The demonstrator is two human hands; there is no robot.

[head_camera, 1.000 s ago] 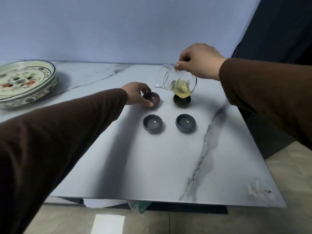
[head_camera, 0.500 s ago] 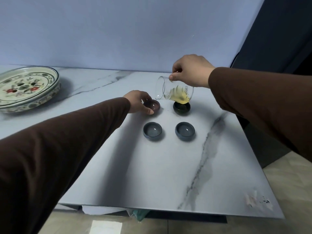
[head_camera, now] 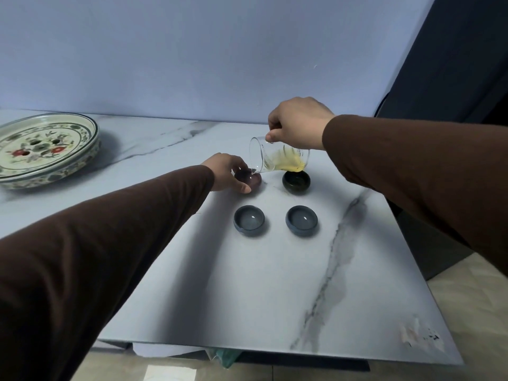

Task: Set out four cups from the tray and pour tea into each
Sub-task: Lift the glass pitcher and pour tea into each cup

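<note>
Four small cups stand in a square on the marble table point(head_camera: 247, 292). My right hand point(head_camera: 298, 123) grips a glass pitcher point(head_camera: 277, 158) holding yellow tea, tipped almost flat with its spout over the brown far-left cup point(head_camera: 248, 178). My left hand point(head_camera: 226, 171) curls around that brown cup, thumb at its near side. The dark green cup point(head_camera: 296, 182) sits far right, just under the pitcher's base. Two blue-grey cups sit nearer me, one on the left point(head_camera: 249, 220) and one on the right point(head_camera: 301, 220); both hold liquid.
A round floral ceramic tray point(head_camera: 41, 149) sits at the far left of the table, with no cups on it. The table's right and front edges drop to a tiled floor. A plain wall stands behind, a dark curtain at right.
My right hand has tipped the pitcher further and lowered its spout leftwards onto the brown cup. My left hand has stayed on that cup.
</note>
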